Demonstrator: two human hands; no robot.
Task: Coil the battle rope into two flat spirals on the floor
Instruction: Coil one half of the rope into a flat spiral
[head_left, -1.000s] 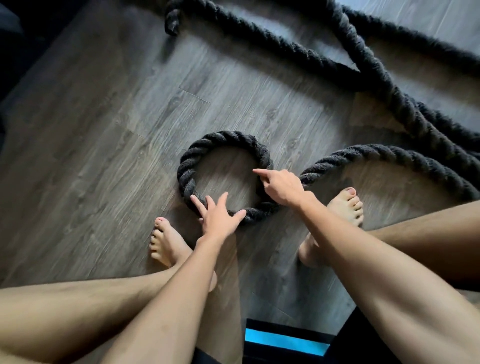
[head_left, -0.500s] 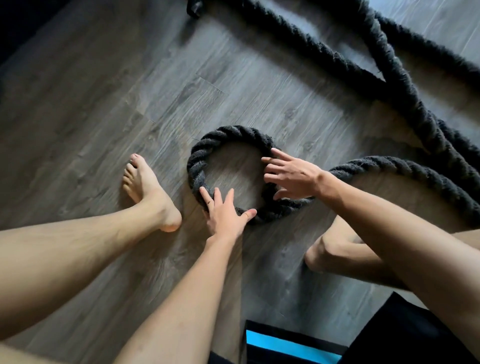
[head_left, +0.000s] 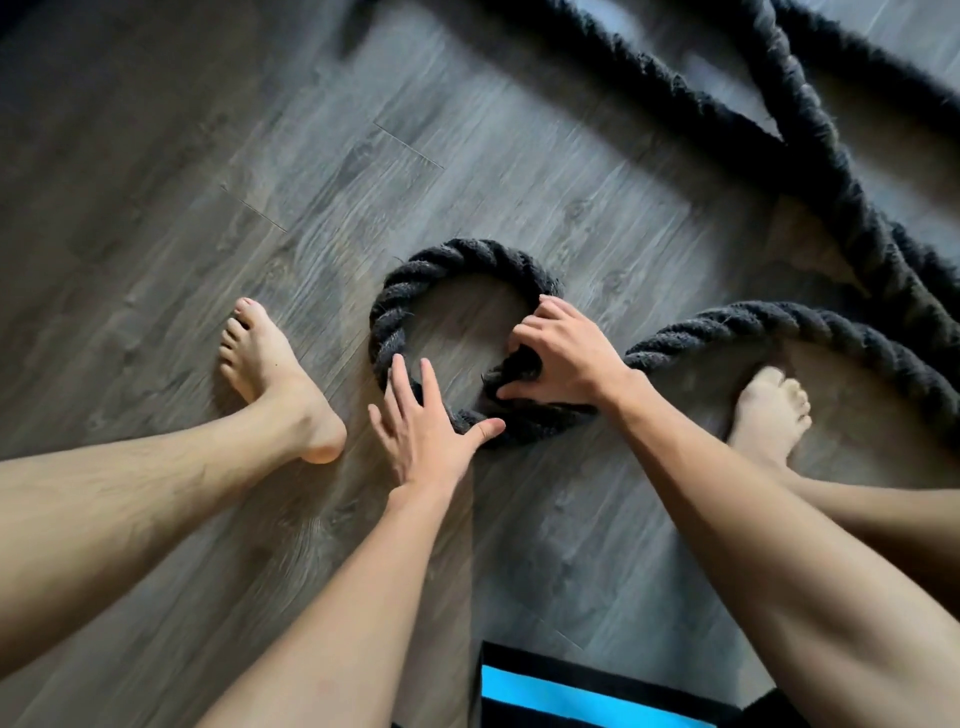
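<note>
A thick black battle rope (head_left: 447, 262) forms one small ring on the grey wooden floor (head_left: 208, 156). My right hand (head_left: 561, 358) is closed around the rope's frayed end on the ring's right inner side. My left hand (head_left: 428, 426) lies flat with fingers spread on the ring's lower left arc, pressing it down. From the ring the rope curves right in an arch (head_left: 810, 325) over my right foot. More rope strands (head_left: 810, 130) run loose and crossed at the upper right.
My bare left foot (head_left: 270, 374) stands left of the ring, my right foot (head_left: 769, 410) under the rope arch to the right. A black and blue strip (head_left: 571, 696) shows at the bottom edge. Bare floor stretches to the upper left.
My right hand went from pointing at the ring to closing on the rope end. My left foot stepped out to the left; my right foot shifted right. My left hand stayed on the lower arc.
</note>
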